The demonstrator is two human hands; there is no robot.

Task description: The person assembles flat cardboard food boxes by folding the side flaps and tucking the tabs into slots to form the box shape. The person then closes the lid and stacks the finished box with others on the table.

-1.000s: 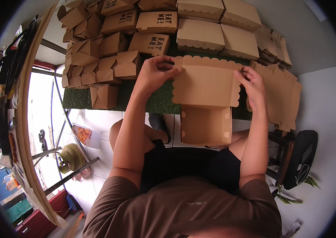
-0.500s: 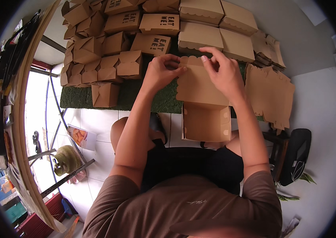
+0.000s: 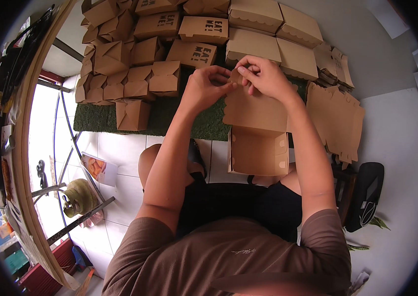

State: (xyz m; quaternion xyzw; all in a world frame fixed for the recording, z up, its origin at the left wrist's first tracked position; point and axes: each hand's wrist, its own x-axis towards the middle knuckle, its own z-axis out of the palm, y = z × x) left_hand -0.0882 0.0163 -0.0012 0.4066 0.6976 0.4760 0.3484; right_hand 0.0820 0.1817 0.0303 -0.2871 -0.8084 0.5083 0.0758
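A brown cardboard box (image 3: 258, 150) stands in front of me with its lid (image 3: 256, 111) raised and leaning away, its inside facing up. At the far left corner of the lid, my left hand (image 3: 208, 88) pinches the edge between thumb and fingers. Just right of it, my right hand (image 3: 263, 78) has its thumb and fingers closed on a scalloped flap (image 3: 236, 77) at the lid's far edge. The two hands' fingertips nearly meet. The rest of the far edge is hidden behind my right hand.
Folded brown boxes (image 3: 151, 52) are stacked at the far left, pale boxes with scalloped fronts (image 3: 253, 44) at the far right. Flat cardboard blanks (image 3: 335, 118) lie right of the open box. Green artificial turf (image 3: 95, 117) covers the table. A gas cylinder (image 3: 78, 198) stands at the left.
My right hand has moved left along the lid's far edge toward my left hand, and its fingers have closed on the flap. My left hand keeps its pinch at the corner.
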